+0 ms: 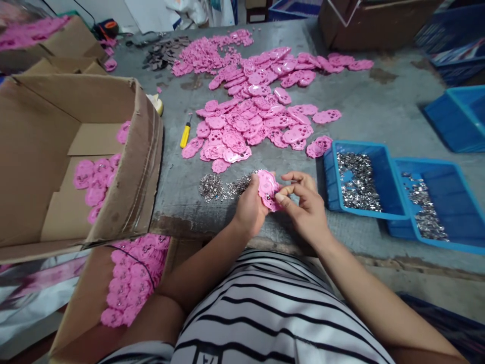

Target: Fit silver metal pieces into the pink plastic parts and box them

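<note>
My left hand (pixel 250 208) is closed around the left side of a pink plastic piece (pixel 267 184) with a wavy edge, held up above the front of the table. The thumb and fingers of my right hand (pixel 303 205) meet at the piece's lower right edge, by a small dark or metal spot; whether they pinch a tiny part there is hidden. Just left of and behind my left hand lie piles of small metal parts (pixel 211 187). Beyond them spreads a large heap of similar pink pieces (pixel 242 121).
Two blue bins (pixel 394 216) with small metal parts stand to the right. At left is an open cardboard box (pixel 147 167) with pink pieces inside. A yellow-handled screwdriver (pixel 185 135) lies beside the heap. Dark flat pieces (pixel 162 53) lie farther back.
</note>
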Available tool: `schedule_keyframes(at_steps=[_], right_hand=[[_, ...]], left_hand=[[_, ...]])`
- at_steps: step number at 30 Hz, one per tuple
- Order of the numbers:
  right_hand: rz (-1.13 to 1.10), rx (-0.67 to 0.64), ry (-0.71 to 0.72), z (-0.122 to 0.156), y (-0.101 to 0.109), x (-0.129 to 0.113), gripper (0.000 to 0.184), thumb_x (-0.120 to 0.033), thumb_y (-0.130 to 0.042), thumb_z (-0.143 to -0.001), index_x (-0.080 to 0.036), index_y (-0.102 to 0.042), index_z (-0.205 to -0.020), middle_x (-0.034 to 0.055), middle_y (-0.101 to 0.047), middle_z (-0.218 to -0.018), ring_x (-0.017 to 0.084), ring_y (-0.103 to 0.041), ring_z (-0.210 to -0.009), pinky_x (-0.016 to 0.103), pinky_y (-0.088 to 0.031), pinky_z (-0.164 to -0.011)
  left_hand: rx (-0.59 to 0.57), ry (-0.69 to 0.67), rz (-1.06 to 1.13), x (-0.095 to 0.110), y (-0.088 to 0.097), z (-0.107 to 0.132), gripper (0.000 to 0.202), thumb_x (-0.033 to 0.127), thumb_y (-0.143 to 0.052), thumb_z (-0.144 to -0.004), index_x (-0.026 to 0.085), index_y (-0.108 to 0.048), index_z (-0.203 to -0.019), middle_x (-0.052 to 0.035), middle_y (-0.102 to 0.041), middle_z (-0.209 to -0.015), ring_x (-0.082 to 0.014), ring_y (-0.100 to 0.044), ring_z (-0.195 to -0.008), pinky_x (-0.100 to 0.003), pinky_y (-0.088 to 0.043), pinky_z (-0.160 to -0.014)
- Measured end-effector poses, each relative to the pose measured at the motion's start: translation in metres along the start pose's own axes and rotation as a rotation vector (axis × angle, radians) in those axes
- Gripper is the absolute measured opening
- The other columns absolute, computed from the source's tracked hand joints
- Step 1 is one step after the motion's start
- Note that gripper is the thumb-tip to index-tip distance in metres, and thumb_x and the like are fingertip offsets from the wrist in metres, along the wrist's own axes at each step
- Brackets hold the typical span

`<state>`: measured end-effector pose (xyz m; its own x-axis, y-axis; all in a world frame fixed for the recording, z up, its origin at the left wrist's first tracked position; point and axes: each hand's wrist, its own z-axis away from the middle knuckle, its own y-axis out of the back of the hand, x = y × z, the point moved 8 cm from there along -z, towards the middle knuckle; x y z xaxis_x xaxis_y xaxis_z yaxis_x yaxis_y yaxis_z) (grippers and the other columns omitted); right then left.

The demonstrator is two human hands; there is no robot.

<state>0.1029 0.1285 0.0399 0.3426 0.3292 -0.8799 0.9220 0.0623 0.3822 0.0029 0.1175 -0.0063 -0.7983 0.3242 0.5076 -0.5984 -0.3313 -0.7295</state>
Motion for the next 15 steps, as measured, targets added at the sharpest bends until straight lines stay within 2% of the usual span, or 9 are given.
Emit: schedule_keyframes(at_steps=[3, 5, 8, 15], right_hand=[[-0.184, 0.072, -0.142, 0.001, 0.002, 0.011, 0.012, -0.030, -0.067, -0.076, -0.022, -0.063, -0.067, 0.0064, -0.056, -0.107, 0.026, -0.051, -0.109, 0.050, -0.034, -0.102], [-0.297, 0.091, -0.225, 0.002, -0.001, 0.018, 0.014, -0.032, -0.069, -0.073, -0.021, -0.064, -0.066, 0.0071, -0.056, -0.107, 0.026, -0.051, -0.110, 0.050, -0.033, -0.103], [-0.363, 0.070, -0.272, 0.002, -0.006, 0.020, 0.016, -0.033, -0.071, -0.071, -0.021, -0.064, -0.063, 0.0072, -0.057, -0.106, 0.026, -0.052, -0.110, 0.050, -0.034, -0.103], [-0.265, 0.011, -0.213, -0.002, -0.007, 0.011, 0.017, -0.034, -0.071, -0.072, -0.021, -0.064, -0.063, 0.0073, -0.059, -0.105, 0.025, -0.053, -0.108, 0.048, -0.033, -0.103]], left_hand=[[-0.052, -0.227, 0.016, 0.012, -0.004, 0.010, 0.049, 0.042, -0.023, -0.098, 0.015, -0.056, -0.124, -0.0093, -0.071, -0.091, -0.0197, -0.066, -0.097, -0.035, -0.049, -0.092], [-0.089, -0.322, -0.005, 0.015, -0.005, 0.016, 0.048, 0.043, -0.026, -0.098, 0.017, -0.055, -0.126, -0.0078, -0.070, -0.091, -0.0188, -0.066, -0.098, -0.035, -0.046, -0.096], [-0.112, -0.367, -0.036, 0.014, -0.002, 0.019, 0.048, 0.048, -0.035, -0.095, 0.019, -0.055, -0.127, -0.0083, -0.070, -0.097, -0.0198, -0.064, -0.104, -0.034, -0.044, -0.099], [-0.136, -0.375, -0.051, 0.012, -0.001, 0.018, 0.047, 0.048, -0.037, -0.094, 0.020, -0.057, -0.126, -0.0089, -0.067, -0.113, -0.0206, -0.057, -0.118, -0.034, -0.042, -0.102]])
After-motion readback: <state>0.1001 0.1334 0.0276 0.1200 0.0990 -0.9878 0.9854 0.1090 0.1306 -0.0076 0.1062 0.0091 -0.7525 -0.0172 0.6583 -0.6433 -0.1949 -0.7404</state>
